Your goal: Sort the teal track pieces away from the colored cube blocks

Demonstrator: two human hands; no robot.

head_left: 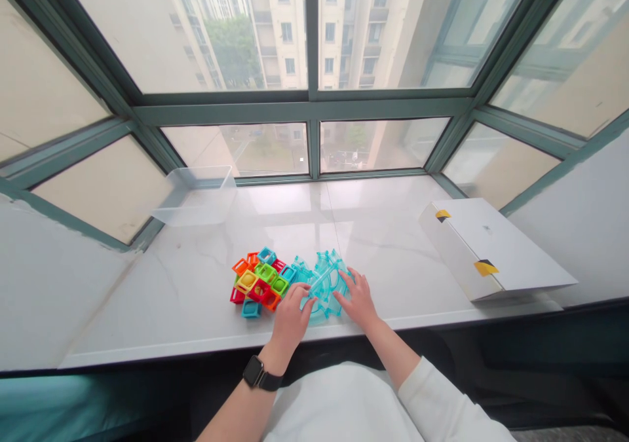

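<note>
On the white stone window sill [147, 304], your left hand [289, 317] and right hand [358, 298] rest on the see-through blue plastic pieces [327, 281], fingers spread and the hands apart, though you can't tell whether either is clamped on them. The bright square blocks [255, 281] sit packed against those pieces, crowding your left hand's side. Farther along the sill lie a clear plastic tub [196, 196] at left and a white cardboard box [491, 249] at right.

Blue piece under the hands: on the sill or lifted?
On it: the translucent blue piece lies on the marble sill, under the left hand and right hand.
</note>
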